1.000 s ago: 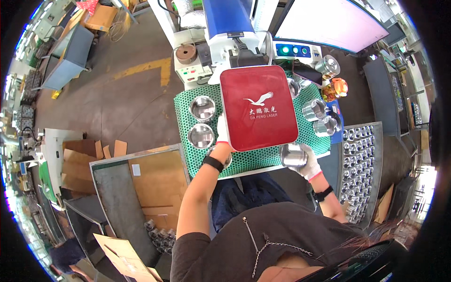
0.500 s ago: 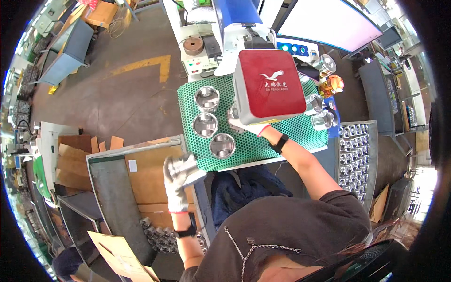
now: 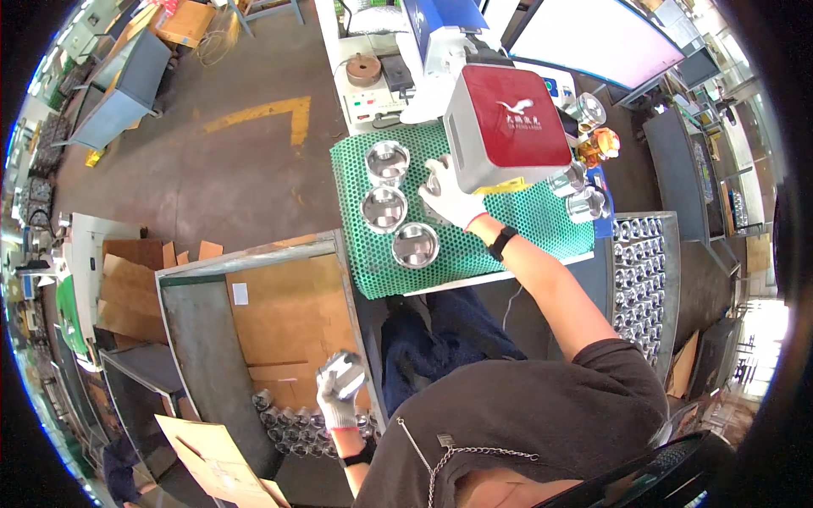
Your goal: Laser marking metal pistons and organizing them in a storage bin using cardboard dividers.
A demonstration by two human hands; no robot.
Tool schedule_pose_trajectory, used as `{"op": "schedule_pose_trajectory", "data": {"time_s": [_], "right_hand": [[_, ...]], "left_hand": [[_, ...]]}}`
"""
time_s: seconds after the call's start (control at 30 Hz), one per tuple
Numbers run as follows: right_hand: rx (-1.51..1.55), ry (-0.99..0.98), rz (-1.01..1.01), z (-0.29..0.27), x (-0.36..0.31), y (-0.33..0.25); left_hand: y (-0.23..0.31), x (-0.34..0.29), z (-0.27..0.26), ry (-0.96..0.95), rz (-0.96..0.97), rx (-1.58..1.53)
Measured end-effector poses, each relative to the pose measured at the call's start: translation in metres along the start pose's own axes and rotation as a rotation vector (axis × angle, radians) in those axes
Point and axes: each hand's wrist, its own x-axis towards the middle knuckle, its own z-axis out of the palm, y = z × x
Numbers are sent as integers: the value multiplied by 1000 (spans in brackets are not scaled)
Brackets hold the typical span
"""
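Note:
My left hand (image 3: 337,408), in a white work glove, is closed on a shiny metal piston (image 3: 345,371). It is over the cardboard-lined bin at lower left, above rows of pistons (image 3: 292,423). My right hand (image 3: 457,203), also gloved, reaches beside the red-topped machine head (image 3: 512,118). Its fingers are bent round another metal piston (image 3: 434,184), mostly hidden by the glove. Left of that hand, three pistons stand on the green perforated mat: the far piston (image 3: 387,162), the middle piston (image 3: 384,209) and the near piston (image 3: 415,245).
More pistons (image 3: 584,203) stand at the mat's right end, near an orange-capped jar (image 3: 603,144). At right, a bin (image 3: 669,288) holds rows of pistons. The bin's metal rim (image 3: 254,254) borders the left side. A large screen (image 3: 597,38) stands behind.
My left hand has moved from the mat's near left corner down over the left bin, carrying the piston. My right hand has shifted slightly farther from me. The whole view has tilted a little.

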Motion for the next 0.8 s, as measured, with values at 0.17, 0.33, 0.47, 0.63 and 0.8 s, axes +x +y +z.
{"op": "schedule_pose_trajectory", "data": {"time_s": [0.17, 0.33, 0.47, 0.63, 0.8], "right_hand": [[-152, -349, 246, -60, -26, -60], [-202, 194, -159, -33, -123, -19], [744, -589, 250, -20, -195, 13], [1113, -650, 686, -1, -244, 18], [713, -567, 700, -32, -217, 25]], "left_hand": [[-13, 38, 39, -135, -125, -110], [-30, 32, 79, -350, -199, -114], [-57, 31, 99, -346, -423, -60], [-101, 33, 141, -645, -604, -28], [-124, 55, 125, -725, -278, 314]]}}
